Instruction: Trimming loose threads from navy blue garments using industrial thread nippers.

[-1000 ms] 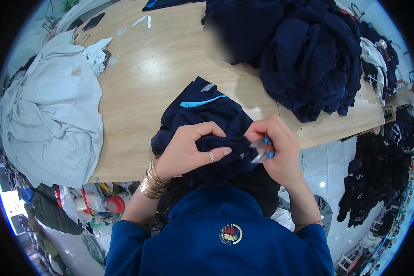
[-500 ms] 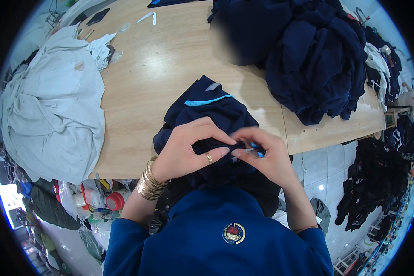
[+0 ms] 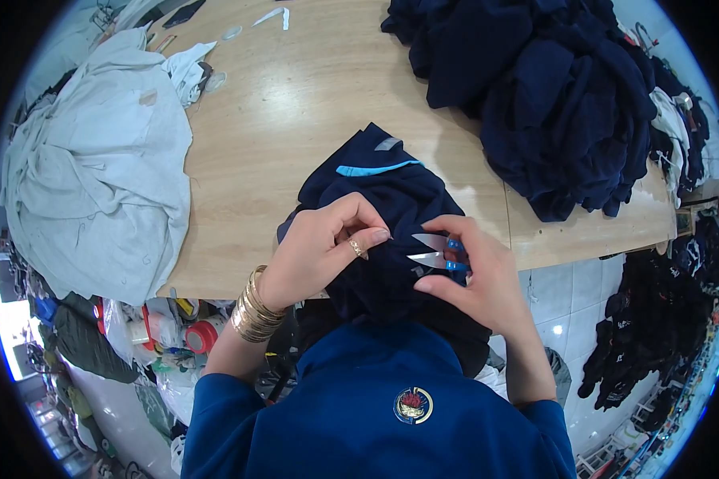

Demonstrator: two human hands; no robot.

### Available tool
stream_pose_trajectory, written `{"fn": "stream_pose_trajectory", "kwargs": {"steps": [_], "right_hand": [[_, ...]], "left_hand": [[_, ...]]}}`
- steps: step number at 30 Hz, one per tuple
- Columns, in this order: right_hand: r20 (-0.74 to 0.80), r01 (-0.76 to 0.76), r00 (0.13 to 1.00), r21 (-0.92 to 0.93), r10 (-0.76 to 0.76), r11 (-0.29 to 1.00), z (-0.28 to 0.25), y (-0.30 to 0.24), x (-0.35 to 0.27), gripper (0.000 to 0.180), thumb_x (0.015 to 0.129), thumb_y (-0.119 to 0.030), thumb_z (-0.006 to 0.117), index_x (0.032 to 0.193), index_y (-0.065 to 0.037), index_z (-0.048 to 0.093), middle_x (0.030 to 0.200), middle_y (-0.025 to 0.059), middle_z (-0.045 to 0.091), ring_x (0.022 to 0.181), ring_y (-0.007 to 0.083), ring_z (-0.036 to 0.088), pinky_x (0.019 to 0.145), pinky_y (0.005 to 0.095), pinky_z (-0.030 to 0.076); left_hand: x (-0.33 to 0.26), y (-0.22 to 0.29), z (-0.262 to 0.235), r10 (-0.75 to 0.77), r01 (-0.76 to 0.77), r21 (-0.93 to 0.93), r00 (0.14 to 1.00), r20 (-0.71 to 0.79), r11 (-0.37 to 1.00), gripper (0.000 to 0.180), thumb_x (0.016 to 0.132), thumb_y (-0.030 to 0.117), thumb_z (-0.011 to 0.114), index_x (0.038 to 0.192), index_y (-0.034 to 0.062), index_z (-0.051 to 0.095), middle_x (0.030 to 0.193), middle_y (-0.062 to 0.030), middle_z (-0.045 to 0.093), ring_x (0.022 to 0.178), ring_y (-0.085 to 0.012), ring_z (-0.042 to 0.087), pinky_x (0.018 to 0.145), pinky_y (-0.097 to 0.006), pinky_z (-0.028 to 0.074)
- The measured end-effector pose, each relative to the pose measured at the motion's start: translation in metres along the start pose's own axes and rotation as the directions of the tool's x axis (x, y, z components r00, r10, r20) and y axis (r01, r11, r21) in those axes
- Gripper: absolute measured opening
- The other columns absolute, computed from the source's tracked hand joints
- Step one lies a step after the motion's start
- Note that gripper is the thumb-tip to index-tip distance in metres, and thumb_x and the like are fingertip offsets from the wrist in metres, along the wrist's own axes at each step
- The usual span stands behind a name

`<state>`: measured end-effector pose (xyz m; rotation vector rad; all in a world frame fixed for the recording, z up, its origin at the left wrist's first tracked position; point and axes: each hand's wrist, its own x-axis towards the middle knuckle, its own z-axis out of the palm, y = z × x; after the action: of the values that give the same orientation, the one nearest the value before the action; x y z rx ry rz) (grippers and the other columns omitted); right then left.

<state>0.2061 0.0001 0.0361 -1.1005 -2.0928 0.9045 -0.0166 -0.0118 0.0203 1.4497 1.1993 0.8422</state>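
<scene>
Well left of the bunched navy garment (image 3: 367, 190), pale grey cloth (image 3: 96, 176) spreads over the table (image 3: 256, 144). Over the garment's left side, the left hand (image 3: 319, 247) pinches thumb and forefinger together; on what, I can't tell. The garment itself sits at the table's near edge. Over its right side, the right hand (image 3: 487, 275) grips blue-handled snips (image 3: 455, 266), blades parted, thumb off them. Beyond its right lies a navy pile (image 3: 567, 120).
</scene>
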Motion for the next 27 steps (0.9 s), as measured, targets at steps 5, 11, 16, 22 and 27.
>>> {"fn": "stream_pose_trajectory", "kwargs": {"steps": [5,11,16,22,27], "right_hand": [[0.021,0.149,0.989,-0.299,-0.149,0.943,-0.008,0.003,0.0,0.031,0.076,-0.033,0.07,0.091,-0.008,0.06,0.072,0.0016,0.057,0.059,0.0167,0.055,0.053,0.0292,0.038],[0.056,0.18,0.983,-0.441,-0.173,0.88,-0.006,-0.003,0.0,0.026,0.078,-0.035,0.067,0.083,-0.01,0.059,0.064,0.0006,0.052,0.058,0.0162,0.053,0.053,0.0291,0.039],[0.066,0.188,0.982,-0.472,-0.178,0.862,-0.004,-0.005,0.002,0.027,0.079,-0.037,0.065,0.082,-0.011,0.059,0.063,0.0009,0.05,0.057,0.0158,0.052,0.053,0.029,0.039],[0.078,0.186,0.982,-0.48,-0.17,0.857,-0.002,-0.006,0.002,0.027,0.08,-0.037,0.065,0.082,-0.011,0.058,0.063,0.0008,0.049,0.056,0.0153,0.051,0.053,0.0287,0.038],[0.083,0.201,0.979,-0.5,-0.184,0.842,-0.002,-0.007,0.003,0.026,0.08,-0.037,0.065,0.081,-0.011,0.058,0.062,0.0006,0.048,0.055,0.0149,0.05,0.053,0.0284,0.037]], "left_hand": [[0.0,0.002,0.002,-0.005,0.005,-0.036,1.0,0.005,0.999,0.014,0.088,0.016,0.061,0.089,0.0022,0.058,0.074,-0.0023,0.063,0.066,-0.0081,0.061,0.06,-0.021,0.047],[0.0,0.004,0.005,0.054,-0.054,-0.04,0.999,-0.002,0.998,0.014,0.088,0.016,0.061,0.089,0.0024,0.057,0.074,-0.0024,0.062,0.066,-0.0081,0.061,0.06,-0.021,0.047],[-0.001,0.005,0.005,0.046,-0.046,-0.023,0.999,-0.01,0.999,0.014,0.088,0.016,0.061,0.089,0.0026,0.057,0.074,-0.0029,0.062,0.066,-0.0084,0.061,0.06,-0.021,0.047],[-0.001,0.006,0.008,0.077,-0.077,0.012,0.997,-0.019,0.997,0.013,0.087,0.015,0.061,0.089,0.0027,0.057,0.074,-0.004,0.063,0.067,-0.0095,0.062,0.06,-0.021,0.047],[0.001,0.012,0.005,0.064,-0.067,0.08,0.997,0.04,0.995,0.012,0.089,0.01,0.058,0.092,-0.0017,0.056,0.085,-0.0053,0.063,0.075,-0.0076,0.062,0.065,-0.021,0.051]]}}
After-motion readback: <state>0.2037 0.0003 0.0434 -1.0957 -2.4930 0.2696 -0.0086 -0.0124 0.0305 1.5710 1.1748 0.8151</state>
